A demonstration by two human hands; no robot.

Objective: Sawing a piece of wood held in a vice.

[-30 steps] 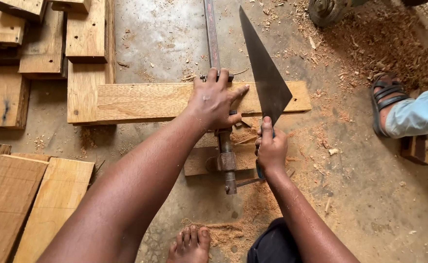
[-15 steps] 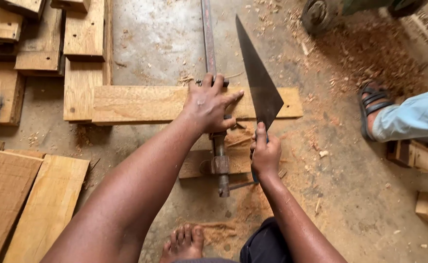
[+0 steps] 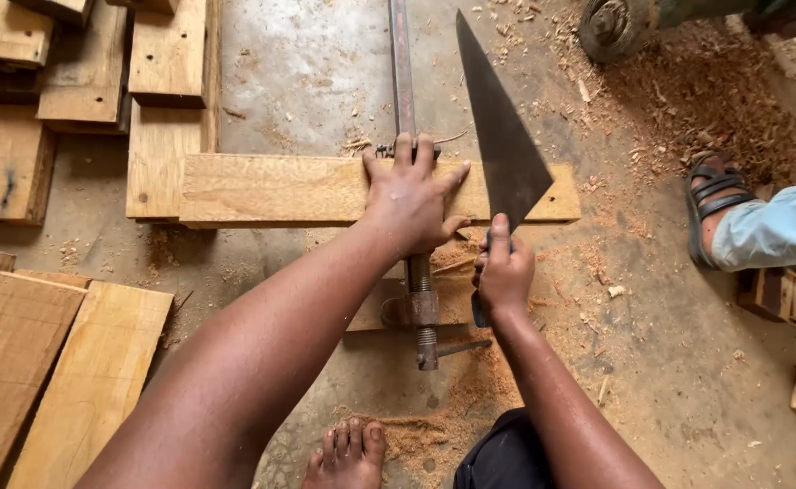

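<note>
A pale wooden plank (image 3: 280,188) lies crosswise over a long metal bar clamp (image 3: 404,81) on the concrete floor. My left hand (image 3: 411,201) presses flat on the plank, fingers spread. My right hand (image 3: 504,272) grips the handle of a hand saw, index finger laid along it. The saw's dark tapered blade (image 3: 497,136) stands on the plank near its right end, pointing away from me. The clamp's screw end (image 3: 425,317) sticks out toward me below the plank.
Wooden boards are stacked at the upper left (image 3: 158,81) and lie at the lower left (image 3: 62,362). Sawdust (image 3: 715,109) covers the floor at the right. Another person's sandalled foot (image 3: 715,204) and pale trouser leg rest at the right edge. My bare foot (image 3: 348,453) is below.
The view has shifted slightly, so plank and hands sit a little lower and further right in frame. Both hands keep their hold; the saw blade stays on the plank.
</note>
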